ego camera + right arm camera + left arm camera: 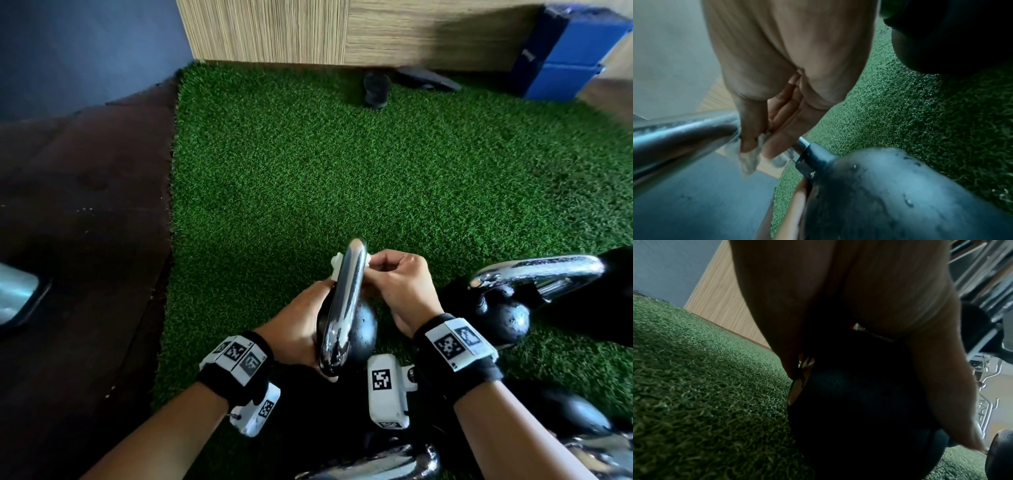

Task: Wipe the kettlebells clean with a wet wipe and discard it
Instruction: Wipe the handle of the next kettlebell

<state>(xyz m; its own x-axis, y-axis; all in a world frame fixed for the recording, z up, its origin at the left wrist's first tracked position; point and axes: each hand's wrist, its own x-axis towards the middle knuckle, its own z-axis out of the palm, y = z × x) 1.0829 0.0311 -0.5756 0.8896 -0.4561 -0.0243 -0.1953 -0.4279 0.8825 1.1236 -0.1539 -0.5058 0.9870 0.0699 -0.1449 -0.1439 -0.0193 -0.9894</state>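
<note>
- Head view: my right hand point(397, 291) pinches a crumpled white wet wipe point(337, 262) against the polished chrome handle point(346, 301) of a black round kettlebell point(359, 332).
- My left hand point(298, 329) cups that kettlebell's body from the left, fingers wrapped round it, holding it tilted above the green artificial turf point(342, 171).
- Right wrist view: my thumb and fingers point(777, 142) squeeze the wipe onto the handle.
- Another chrome-handled black kettlebell point(503, 308) sits on the turf just to the right.
</note>
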